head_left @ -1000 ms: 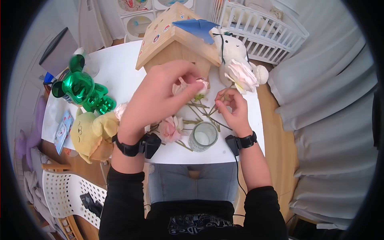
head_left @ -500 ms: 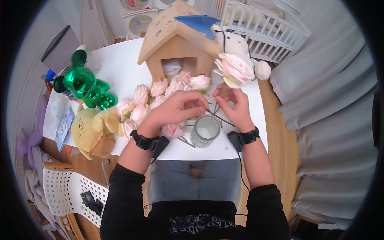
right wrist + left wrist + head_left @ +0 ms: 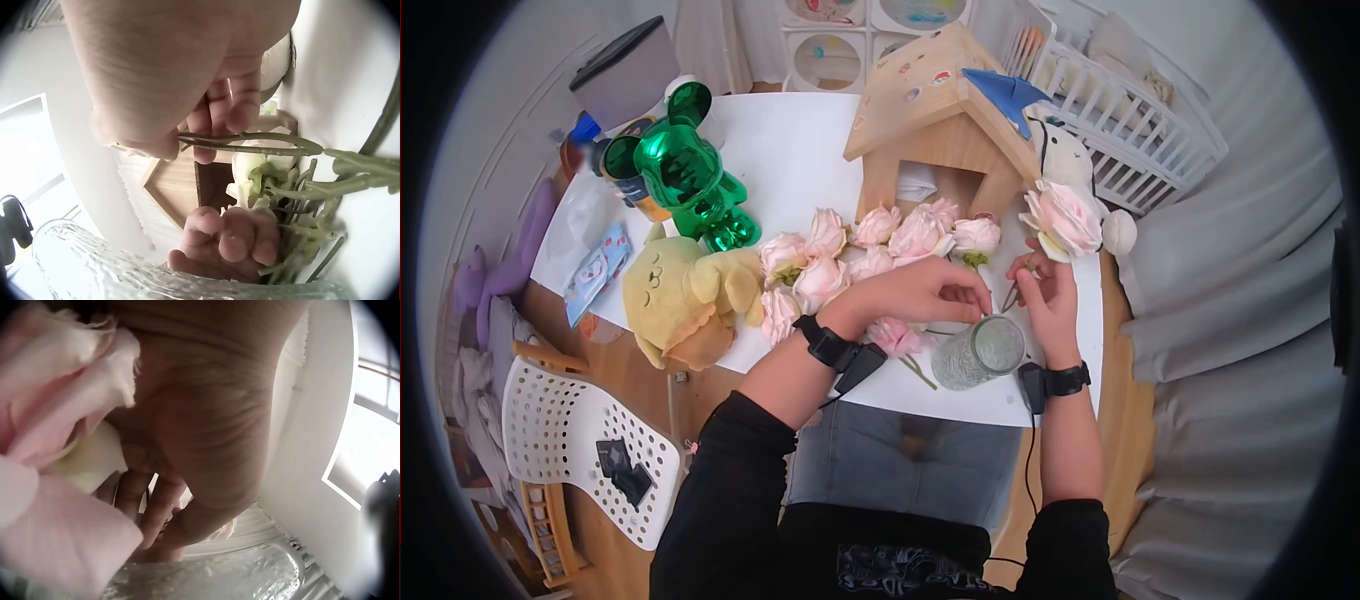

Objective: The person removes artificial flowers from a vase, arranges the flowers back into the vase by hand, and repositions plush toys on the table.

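My right hand pinches a green stem between thumb and fingers; a large pale pink rose stands just above this hand in the head view. My left hand is held over the table with loosely bent fingers, its fingertips close to the rim of a textured glass vase. In the right wrist view, the left fingertips show beyond the glass with nothing between them. Several cut pink roses lie beyond and left of the left hand, their green stems spread on the table.
A wooden toy house stands at the back, with a white plush toy beside it. A shiny green bear figure and a yellow plush toy are on the left. The white table's front edge runs close behind the vase.
My left hand has come down from the rose heads to beside the vase's rim. The right hand keeps its pinch on the stem. The head view has turned, shifting the scene right.
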`<state>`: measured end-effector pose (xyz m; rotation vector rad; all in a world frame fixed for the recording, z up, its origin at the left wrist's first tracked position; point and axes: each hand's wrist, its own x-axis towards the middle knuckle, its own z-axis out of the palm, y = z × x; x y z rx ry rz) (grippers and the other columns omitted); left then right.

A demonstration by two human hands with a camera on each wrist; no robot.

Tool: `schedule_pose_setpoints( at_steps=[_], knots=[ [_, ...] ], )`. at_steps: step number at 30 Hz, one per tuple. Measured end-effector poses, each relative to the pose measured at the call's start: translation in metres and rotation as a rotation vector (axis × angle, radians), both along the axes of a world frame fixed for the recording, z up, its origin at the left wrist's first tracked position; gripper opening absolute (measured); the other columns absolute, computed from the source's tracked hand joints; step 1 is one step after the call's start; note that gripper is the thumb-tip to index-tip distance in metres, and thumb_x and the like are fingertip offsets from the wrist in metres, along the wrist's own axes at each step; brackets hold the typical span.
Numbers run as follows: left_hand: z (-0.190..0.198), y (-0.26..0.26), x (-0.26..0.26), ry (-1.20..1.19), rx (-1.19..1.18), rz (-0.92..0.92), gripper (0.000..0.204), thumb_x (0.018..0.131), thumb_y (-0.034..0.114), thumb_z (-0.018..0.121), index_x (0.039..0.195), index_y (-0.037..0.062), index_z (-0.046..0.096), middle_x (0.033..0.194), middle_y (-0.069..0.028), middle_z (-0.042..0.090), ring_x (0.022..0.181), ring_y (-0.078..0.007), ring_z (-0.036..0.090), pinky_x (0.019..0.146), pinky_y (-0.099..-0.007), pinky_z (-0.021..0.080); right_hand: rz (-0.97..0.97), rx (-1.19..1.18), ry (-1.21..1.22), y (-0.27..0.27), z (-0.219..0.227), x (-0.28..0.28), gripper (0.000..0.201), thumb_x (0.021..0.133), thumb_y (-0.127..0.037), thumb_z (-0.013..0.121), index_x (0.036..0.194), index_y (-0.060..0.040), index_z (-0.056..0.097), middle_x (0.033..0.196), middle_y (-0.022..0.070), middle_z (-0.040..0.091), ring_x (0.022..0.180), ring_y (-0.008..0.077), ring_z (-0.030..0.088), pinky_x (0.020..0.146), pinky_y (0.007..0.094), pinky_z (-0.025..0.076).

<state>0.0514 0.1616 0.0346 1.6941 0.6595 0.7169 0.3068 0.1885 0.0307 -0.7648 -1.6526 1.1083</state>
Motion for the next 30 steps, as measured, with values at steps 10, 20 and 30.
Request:
schedule_pose_setpoints(
  at_steps=[10, 20, 30],
  knots=[
    [0.011, -0.006, -0.004, -0.128, -0.046, -0.107, 0.029, 0.106, 0.015, 0.072, 0.132, 0.0011, 0.072, 0.123, -0.0056, 0.075, 0.115, -0.0143, 0.069, 0.107, -0.0327, 0.055, -0.056, -0.009, 0.021, 0.001, -0.007, 0.004, 0.018, 0.106, -0.004, 0.067, 0.124, 0.0011, 0.064, 0.102, 0.0035, 0.066, 0.086, 0.0097, 0.062, 0.07, 0.0251, 0.051],
    [0.015, -0.007, -0.009, -0.281, -0.203, -0.07, 0.034, 0.106, 0.022, 0.072, 0.132, 0.0, 0.07, 0.126, -0.0078, 0.074, 0.12, -0.0174, 0.07, 0.105, -0.0331, 0.055, -0.128, 0.006, -0.069, 0.005, -0.011, 0.009, 0.021, 0.114, -0.019, 0.057, 0.119, -0.0012, 0.068, 0.083, -0.0002, 0.06, 0.074, 0.0072, 0.053, 0.063, 0.0262, 0.044],
    [0.015, -0.011, -0.007, -0.207, -0.218, -0.106, 0.038, 0.108, 0.027, 0.069, 0.135, 0.0003, 0.07, 0.132, -0.0077, 0.072, 0.124, -0.0177, 0.066, 0.11, -0.0351, 0.051, -0.046, -0.103, -0.056, -0.003, 0.007, 0.003, 0.012, 0.11, -0.007, 0.062, 0.121, -0.0011, 0.066, 0.084, -0.0055, 0.059, 0.074, 0.0034, 0.049, 0.066, 0.0221, 0.041]
  ],
)
